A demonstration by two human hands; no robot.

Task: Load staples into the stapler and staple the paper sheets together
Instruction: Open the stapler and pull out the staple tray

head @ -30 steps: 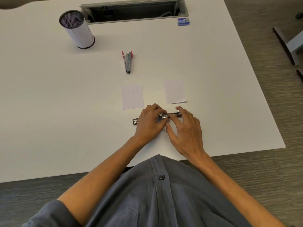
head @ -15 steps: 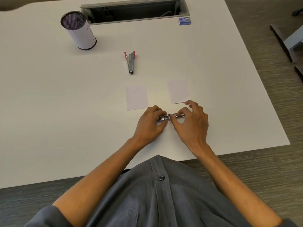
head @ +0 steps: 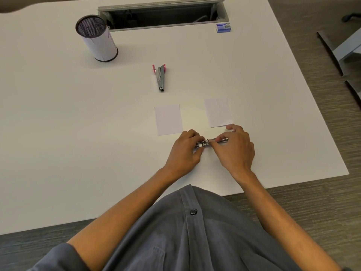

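Both hands pinch the stapler point(head: 207, 144), lying nine-to-three between left hand point(head: 184, 151) and right hand point(head: 234, 148), with two paper sheets point(head: 168, 119) toward twelve.

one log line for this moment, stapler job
step: loading staples | left hand: grips stapler | right hand: pinches its other end | paper sheets: apart, unstapled | table
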